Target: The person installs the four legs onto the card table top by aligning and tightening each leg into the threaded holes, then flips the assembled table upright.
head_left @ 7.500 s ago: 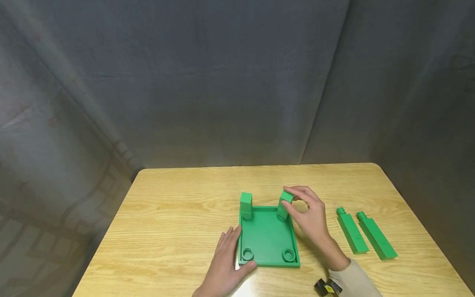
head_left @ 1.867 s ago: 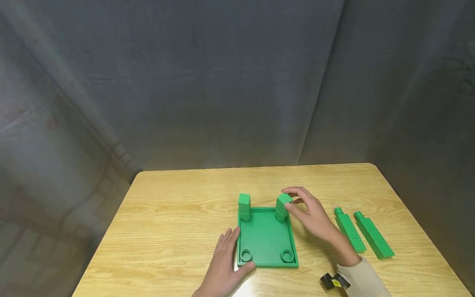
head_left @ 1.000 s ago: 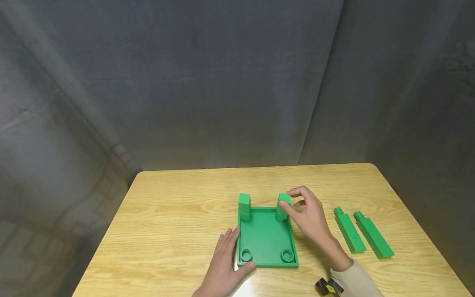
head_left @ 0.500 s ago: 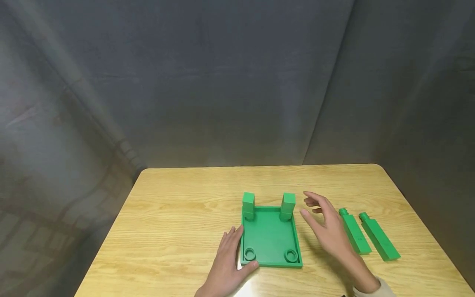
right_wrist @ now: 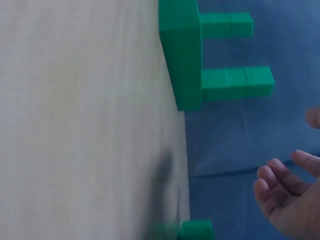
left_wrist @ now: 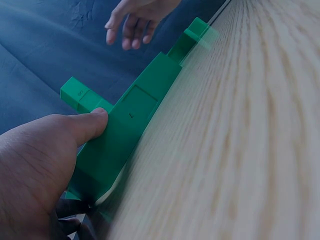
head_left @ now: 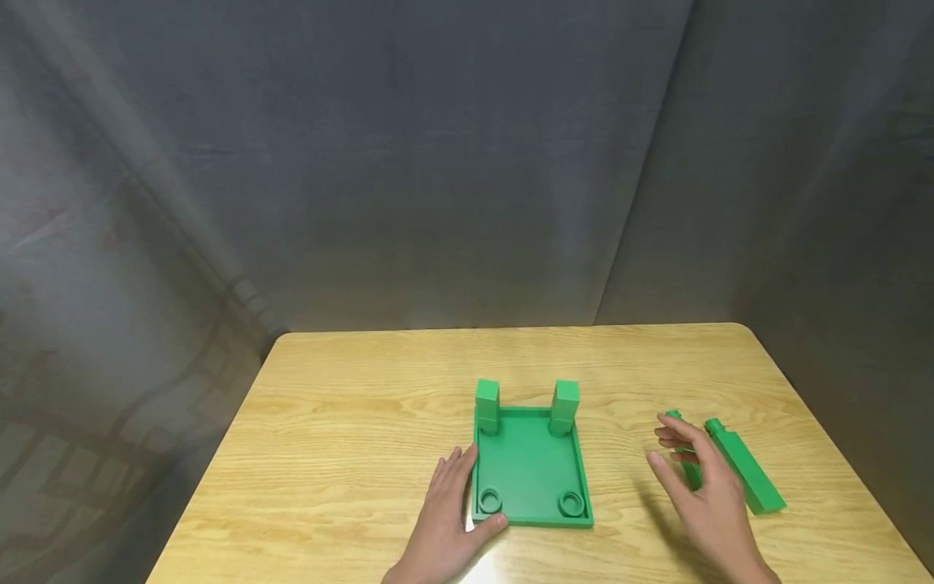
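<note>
Green base plate (head_left: 530,470) sits mid-worktop (head_left: 350,422), two green pegs (head_left: 566,403) upright in its far corners, near corner sockets unfilled. Left hand (head_left: 447,519) rests flat against the plate's left edge, thumb at the near-left corner, fingers relaxed. Right hand (head_left: 704,495) spread, holding nothing, hovers right of the plate over one of two loose green bars (head_left: 744,465) lying there.

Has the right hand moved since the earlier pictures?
Yes. The right hand left the upright post and went right, toward the loose posts.
</note>
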{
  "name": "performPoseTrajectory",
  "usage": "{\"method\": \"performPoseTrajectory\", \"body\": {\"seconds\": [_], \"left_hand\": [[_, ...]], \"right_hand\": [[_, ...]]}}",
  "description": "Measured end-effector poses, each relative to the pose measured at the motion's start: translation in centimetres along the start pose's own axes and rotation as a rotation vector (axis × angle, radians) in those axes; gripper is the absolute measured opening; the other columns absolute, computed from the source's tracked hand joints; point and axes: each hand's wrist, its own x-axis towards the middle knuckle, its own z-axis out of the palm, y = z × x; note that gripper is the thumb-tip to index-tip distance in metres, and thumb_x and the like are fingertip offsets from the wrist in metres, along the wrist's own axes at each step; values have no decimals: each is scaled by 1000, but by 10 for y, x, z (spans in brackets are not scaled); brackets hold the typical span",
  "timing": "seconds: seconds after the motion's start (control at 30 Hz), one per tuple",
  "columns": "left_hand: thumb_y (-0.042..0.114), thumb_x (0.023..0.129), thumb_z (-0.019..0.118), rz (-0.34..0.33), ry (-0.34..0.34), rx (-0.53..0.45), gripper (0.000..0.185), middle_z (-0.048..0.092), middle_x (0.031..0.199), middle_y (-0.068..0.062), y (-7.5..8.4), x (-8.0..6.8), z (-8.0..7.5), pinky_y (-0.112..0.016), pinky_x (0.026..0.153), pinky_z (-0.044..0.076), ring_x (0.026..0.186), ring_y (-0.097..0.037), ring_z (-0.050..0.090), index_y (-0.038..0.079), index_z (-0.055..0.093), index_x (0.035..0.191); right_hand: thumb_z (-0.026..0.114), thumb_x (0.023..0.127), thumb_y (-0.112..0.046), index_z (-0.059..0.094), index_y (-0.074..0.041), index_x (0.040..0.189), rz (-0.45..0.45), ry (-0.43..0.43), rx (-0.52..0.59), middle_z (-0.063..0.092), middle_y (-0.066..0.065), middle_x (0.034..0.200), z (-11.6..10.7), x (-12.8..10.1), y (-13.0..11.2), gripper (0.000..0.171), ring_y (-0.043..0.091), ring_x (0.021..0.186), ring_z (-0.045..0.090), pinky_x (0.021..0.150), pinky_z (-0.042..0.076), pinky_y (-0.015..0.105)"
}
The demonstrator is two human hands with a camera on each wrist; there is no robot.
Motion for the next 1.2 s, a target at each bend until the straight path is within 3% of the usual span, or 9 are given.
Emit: {"method": "performPoseTrajectory", "body": {"seconds": [0.3,0.43,0.7,0.77,0.83,0.93,1.03,1.13,1.2], "left_hand": [[64,100,73,14,12,13,102,35,180,-11,0,0,1,-64,138,11,168,-42,23,11,31,175],[65,99,73,11,17,21,102,36,179,-11,0,0,0,-64,137,12,168,-41,24,10,32,175],[64,99,74,15,27,22,102,36,179,-11,-1,-1,0,-63,137,12,168,-40,24,11,32,175],[64,99,75,12,25,18,103,36,179,-11,-1,-1,-1,-63,137,11,168,-40,24,11,32,175],[64,99,75,10,22,15,103,36,179,-11,0,-2,-1,-63,137,11,168,-40,24,11,32,175],[64,98,75,10,22,17,103,36,179,-11,1,-2,-1,-63,137,11,168,-40,24,10,33,175],[64,99,75,16,24,20,102,37,179,-11,2,-2,-2,-63,137,11,168,-40,25,9,34,174],[64,98,75,13,24,19,102,37,179,-10,2,-2,-2,-63,137,11,168,-40,25,10,33,174],[64,98,75,9,22,18,102,37,179,-10,2,-2,-2,-63,137,11,168,-40,25,10,33,175]], "right_hand": [[75,102,3,56,-1,154,91,74,-13,59,-18,128,-13,-12,19,55,-7,117,54,96,44,-1],[80,99,4,58,0,153,121,97,-44,59,-19,124,-15,-13,28,59,-10,111,55,92,45,-2],[91,88,4,59,1,151,196,117,-170,68,19,126,-21,-14,37,71,-20,102,46,80,42,-4],[93,85,5,59,2,150,199,117,-212,67,23,126,-24,-16,40,74,-20,102,43,78,40,-5],[95,81,6,58,4,149,206,111,-253,66,26,125,-25,-16,43,77,-10,104,48,75,37,-6],[97,79,4,58,6,149,237,91,-307,65,30,125,-27,-17,46,80,19,107,62,71,35,-4],[98,81,-2,57,6,150,289,53,-349,63,34,127,-29,-16,47,81,48,110,63,77,53,18],[98,84,-11,55,6,152,331,-5,-379,63,37,126,-31,-16,48,83,52,109,63,73,56,40],[98,84,-15,53,7,153,334,-39,-388,64,38,123,-32,-16,49,85,52,105,65,70,56,45]]}}
